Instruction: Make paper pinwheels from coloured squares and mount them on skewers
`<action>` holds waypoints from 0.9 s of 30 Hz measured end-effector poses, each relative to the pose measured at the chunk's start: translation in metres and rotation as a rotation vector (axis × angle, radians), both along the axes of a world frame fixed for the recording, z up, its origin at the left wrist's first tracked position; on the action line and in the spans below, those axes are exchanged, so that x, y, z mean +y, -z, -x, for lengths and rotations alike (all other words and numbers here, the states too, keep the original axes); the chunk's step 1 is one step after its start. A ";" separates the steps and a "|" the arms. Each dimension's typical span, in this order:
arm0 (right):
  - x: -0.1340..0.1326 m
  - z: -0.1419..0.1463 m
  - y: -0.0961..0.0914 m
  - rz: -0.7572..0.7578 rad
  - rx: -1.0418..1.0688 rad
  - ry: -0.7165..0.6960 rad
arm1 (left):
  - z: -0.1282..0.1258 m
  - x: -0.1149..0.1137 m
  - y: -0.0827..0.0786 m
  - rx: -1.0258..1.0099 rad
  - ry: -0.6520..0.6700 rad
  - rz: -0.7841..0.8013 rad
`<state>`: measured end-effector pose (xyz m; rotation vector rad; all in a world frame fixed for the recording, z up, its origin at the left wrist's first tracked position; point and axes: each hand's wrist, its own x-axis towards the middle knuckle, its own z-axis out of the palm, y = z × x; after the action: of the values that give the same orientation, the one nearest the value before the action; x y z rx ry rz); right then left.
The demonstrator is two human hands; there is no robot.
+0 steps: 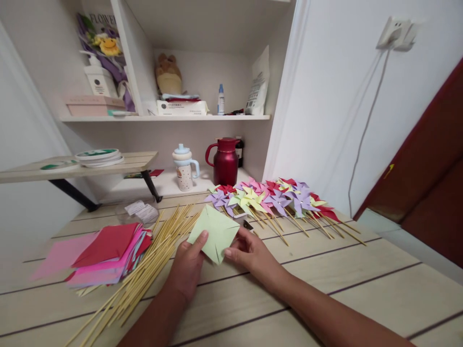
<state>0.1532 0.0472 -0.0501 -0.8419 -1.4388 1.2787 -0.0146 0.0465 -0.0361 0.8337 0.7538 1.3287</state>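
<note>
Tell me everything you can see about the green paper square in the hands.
The green paper is a pale green square of thin craft paper, cut inward from its corners. It is held just above the wooden table, tilted toward the camera. The left hand pinches its lower left edge, thumb on top; the right hand grips its lower right edge. Nothing else touches it.

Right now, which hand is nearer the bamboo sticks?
Left. The left hand lies right beside the bamboo sticks; the right hand is farther off, across the green paper.
</note>
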 end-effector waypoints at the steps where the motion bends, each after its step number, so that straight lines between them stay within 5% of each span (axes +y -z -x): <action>1: 0.000 0.001 0.001 0.010 -0.017 0.010 | 0.000 -0.001 -0.001 0.013 0.016 0.002; 12: 0.004 -0.019 -0.018 -0.027 0.012 0.117 | 0.001 0.002 0.002 0.019 0.096 -0.028; 20: 0.002 -0.020 -0.019 0.042 -0.044 0.032 | 0.006 0.007 0.001 -0.146 0.267 0.024; 27: 0.002 -0.021 -0.017 0.050 -0.148 -0.010 | 0.003 0.000 -0.002 -0.043 0.238 -0.018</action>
<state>0.1744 0.0487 -0.0330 -0.9810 -1.5341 1.2861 -0.0180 0.0467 -0.0343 0.8780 0.5895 1.1387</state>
